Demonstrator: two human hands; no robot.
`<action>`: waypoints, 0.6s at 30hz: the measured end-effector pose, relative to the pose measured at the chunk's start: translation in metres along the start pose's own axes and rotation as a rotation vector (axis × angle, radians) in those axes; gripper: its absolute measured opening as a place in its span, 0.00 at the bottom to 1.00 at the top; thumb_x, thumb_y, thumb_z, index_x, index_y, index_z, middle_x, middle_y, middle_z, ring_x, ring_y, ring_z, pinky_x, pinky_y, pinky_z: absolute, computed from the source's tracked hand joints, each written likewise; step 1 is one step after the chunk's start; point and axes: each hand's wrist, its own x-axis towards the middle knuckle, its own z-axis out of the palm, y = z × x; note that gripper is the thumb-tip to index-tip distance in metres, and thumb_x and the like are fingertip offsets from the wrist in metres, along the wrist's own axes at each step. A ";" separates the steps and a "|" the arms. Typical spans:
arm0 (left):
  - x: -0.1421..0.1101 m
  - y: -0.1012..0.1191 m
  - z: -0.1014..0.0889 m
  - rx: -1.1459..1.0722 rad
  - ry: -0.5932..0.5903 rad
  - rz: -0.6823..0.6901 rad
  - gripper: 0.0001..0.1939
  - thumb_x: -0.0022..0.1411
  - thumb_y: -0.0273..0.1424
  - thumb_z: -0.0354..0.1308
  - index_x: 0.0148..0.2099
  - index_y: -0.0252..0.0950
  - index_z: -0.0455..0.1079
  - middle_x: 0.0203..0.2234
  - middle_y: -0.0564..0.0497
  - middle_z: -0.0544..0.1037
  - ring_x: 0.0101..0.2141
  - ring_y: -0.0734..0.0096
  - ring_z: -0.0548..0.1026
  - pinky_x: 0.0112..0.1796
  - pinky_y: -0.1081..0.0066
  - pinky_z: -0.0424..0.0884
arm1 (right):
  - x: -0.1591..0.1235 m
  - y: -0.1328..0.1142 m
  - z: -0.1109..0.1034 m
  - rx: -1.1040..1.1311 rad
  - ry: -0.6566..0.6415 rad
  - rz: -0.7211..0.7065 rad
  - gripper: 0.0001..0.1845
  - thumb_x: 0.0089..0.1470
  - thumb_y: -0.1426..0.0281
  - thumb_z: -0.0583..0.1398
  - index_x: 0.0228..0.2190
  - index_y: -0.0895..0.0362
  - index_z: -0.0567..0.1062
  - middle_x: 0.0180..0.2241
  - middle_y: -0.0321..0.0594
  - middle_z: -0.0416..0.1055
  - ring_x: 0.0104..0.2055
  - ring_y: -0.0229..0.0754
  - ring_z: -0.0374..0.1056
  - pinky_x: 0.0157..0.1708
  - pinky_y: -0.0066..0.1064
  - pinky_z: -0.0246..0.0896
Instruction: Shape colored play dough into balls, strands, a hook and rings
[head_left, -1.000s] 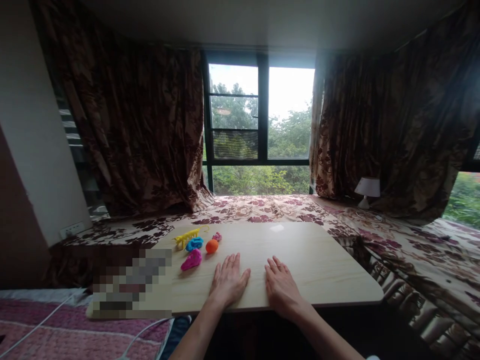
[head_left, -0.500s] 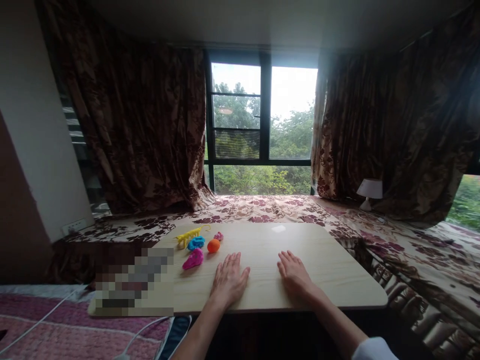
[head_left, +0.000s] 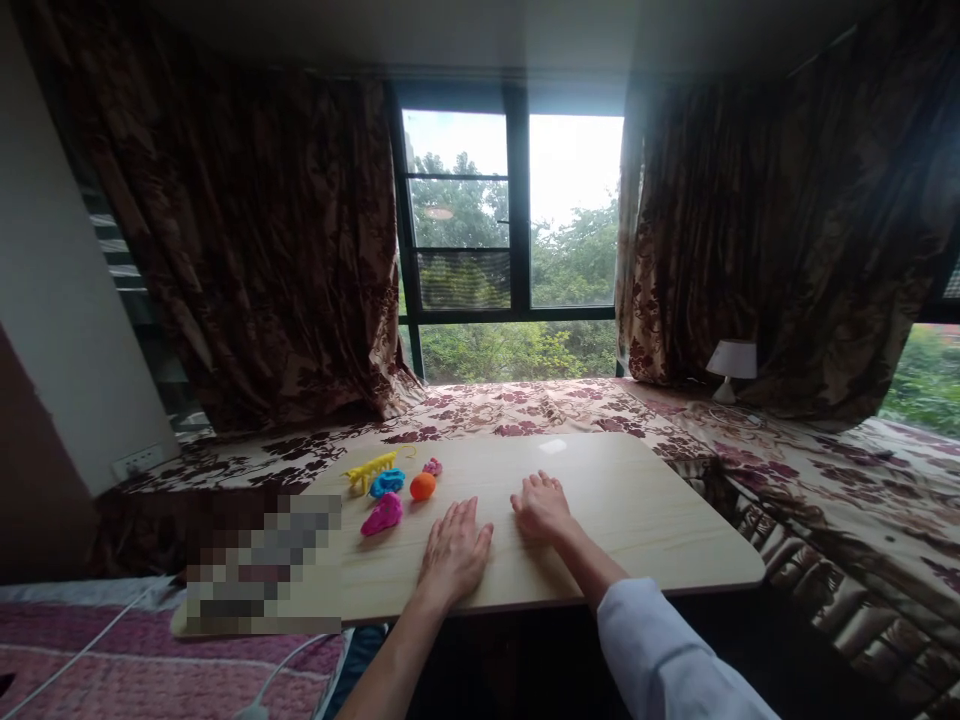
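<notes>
My left hand point(head_left: 455, 552) lies palm down on the pale wood-grain table point(head_left: 645, 530), fingers stretched forward, holding nothing. Farther along the surface my right hand point(head_left: 543, 506) is palm down too, its fingers apart and slightly bent; I see nothing in it. Beyond and left of my left hand is a small group: an orange ball point(head_left: 422, 487), a magenta lumpy piece point(head_left: 382, 514), a blue crumpled piece point(head_left: 387, 484), a small pink bumpy piece point(head_left: 433, 467) and a yellow spiky piece point(head_left: 370, 469). The exact kinds of the lumpy pieces are unclear.
A blurred-out patch point(head_left: 262, 565) covers the table's left end. Behind the table runs a ledge with flowered cloth point(head_left: 517, 405) below a window. A white lamp point(head_left: 733, 360) stands at the right. A white cable point(head_left: 285, 665) crosses the pink bedding point(head_left: 172, 665).
My right hand has moved left and forward over the table, bringing more of the white sleeve into view. My left hand stays in place. The view has shifted slightly.
</notes>
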 end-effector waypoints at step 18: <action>-0.001 0.001 0.004 0.013 0.025 0.009 0.28 0.61 0.42 0.34 0.60 0.35 0.49 0.57 0.45 0.57 0.57 0.63 0.50 0.54 0.61 0.45 | -0.037 -0.037 0.008 -0.023 -0.030 -0.104 0.24 0.56 0.65 0.47 0.51 0.63 0.62 0.56 0.50 0.54 0.60 0.48 0.40 0.56 0.42 0.27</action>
